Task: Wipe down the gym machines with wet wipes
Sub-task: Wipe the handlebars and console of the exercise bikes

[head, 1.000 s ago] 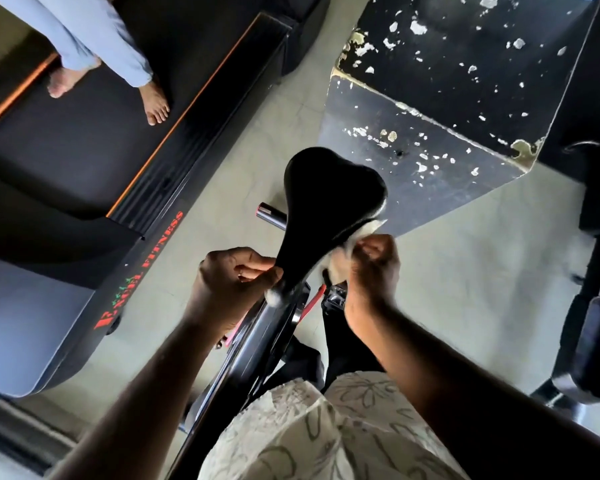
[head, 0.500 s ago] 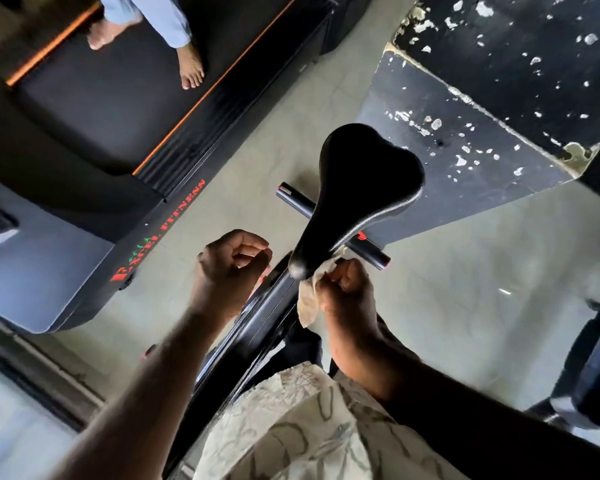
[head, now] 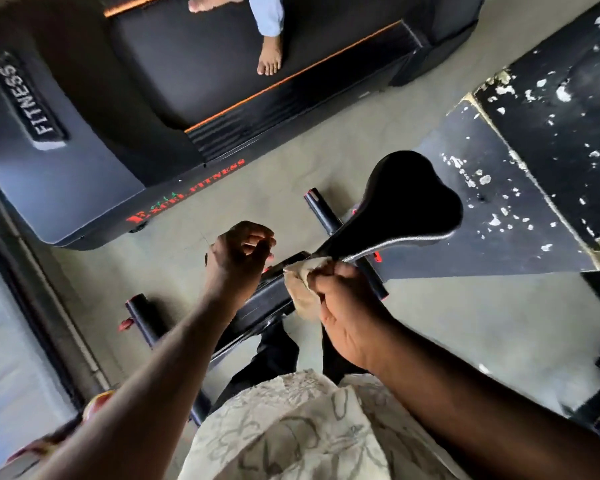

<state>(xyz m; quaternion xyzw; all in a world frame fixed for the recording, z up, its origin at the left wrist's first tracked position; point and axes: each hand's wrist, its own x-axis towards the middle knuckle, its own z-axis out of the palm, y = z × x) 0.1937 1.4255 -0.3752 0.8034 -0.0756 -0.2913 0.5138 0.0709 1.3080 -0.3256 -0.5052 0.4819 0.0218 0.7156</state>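
We are pinching the crumpled wet wipe [head: 303,289] in our right hand [head: 347,306] and holding it at the narrow nose of the black saddle [head: 413,202], having drawn it there from the wider right edge where it was a second ago. Our left hand [head: 238,254] is curling on nothing just left of that nose, now off the saddle. We are judging the seat nearly done, with the bike frame [head: 267,301] between both hands coming next and the treadmill [head: 84,188] beyond the left hand waiting.

A bare foot [head: 269,62] under a pale trouser leg [head: 267,15] — grey floor [head: 482,306].
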